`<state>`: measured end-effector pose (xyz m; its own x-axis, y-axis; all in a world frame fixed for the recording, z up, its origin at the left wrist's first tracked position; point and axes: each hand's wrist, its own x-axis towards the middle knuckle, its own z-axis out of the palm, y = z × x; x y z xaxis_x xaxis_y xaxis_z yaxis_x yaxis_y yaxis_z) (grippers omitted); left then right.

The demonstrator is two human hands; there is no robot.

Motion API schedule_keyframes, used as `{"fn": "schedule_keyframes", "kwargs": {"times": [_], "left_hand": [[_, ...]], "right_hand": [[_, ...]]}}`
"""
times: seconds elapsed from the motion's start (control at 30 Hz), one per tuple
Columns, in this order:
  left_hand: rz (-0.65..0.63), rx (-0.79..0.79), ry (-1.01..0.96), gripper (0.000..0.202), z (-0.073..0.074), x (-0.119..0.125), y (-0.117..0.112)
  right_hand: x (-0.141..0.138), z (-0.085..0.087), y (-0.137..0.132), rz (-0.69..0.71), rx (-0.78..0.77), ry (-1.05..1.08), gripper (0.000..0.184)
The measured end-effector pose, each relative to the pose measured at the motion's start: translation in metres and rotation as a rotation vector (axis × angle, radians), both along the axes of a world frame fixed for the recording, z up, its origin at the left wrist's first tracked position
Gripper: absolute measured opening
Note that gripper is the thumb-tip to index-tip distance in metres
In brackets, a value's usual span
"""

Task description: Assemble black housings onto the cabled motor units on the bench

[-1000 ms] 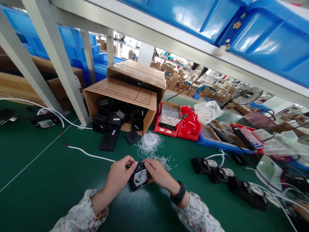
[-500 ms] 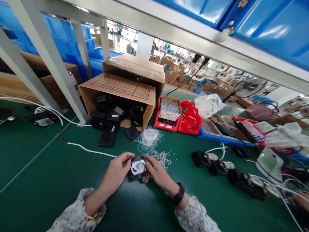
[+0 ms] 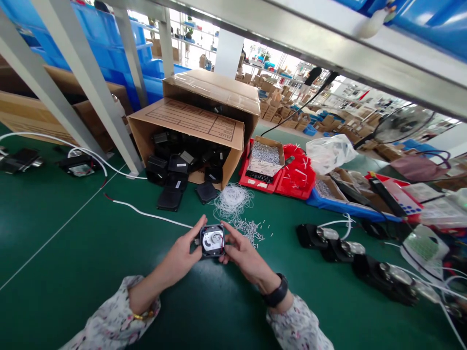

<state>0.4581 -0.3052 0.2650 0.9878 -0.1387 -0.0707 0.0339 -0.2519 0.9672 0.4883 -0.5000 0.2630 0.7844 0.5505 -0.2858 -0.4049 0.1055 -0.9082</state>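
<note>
A small square black housing with a white round part inside is held up between both my hands above the green table. My left hand grips its left edge, thumb on the near side and forefinger stretched along the top. Fingertips of my right hand pinch its right edge, where thin red wires show. A white cable runs from the left to just behind the housing.
A cardboard box lies on its side spilling black housings. Behind my hands are a tangle of white ties and scattered small metal pieces. Red trays and a row of assembled black units fill the right.
Both hands have lifted the housing slightly and turned its open face up toward me; the fingers have shifted to its edges. The view has tilted a little downward.
</note>
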Motion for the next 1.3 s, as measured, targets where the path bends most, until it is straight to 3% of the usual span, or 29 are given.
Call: {"fn": "schedule_keyframes", "kwargs": {"times": [0.4, 0.57, 0.8, 1.07, 1.3], "left_hand": [[-0.017, -0.047, 0.050, 0.085, 0.008, -0.002, -0.005], [-0.010, -0.059, 0.066, 0.086, 0.005, -0.001, -0.007], [-0.034, -0.062, 0.071, 0.087, 0.003, -0.001, -0.005], [-0.033, -0.081, 0.096, 0.087, 0.002, 0.000, -0.005], [-0.049, -0.064, 0.113, 0.086, 0.004, -0.003, -0.003]], "right_hand": [[0.003, 0.003, 0.005, -0.015, -0.018, 0.034, 0.069], [0.002, 0.007, 0.003, 0.015, 0.024, 0.069, 0.074], [0.004, 0.004, 0.004, 0.006, 0.002, 0.056, 0.065], [0.003, 0.003, 0.001, 0.024, 0.048, 0.081, 0.072], [0.000, -0.005, 0.003, -0.024, -0.012, -0.082, 0.059]]}}
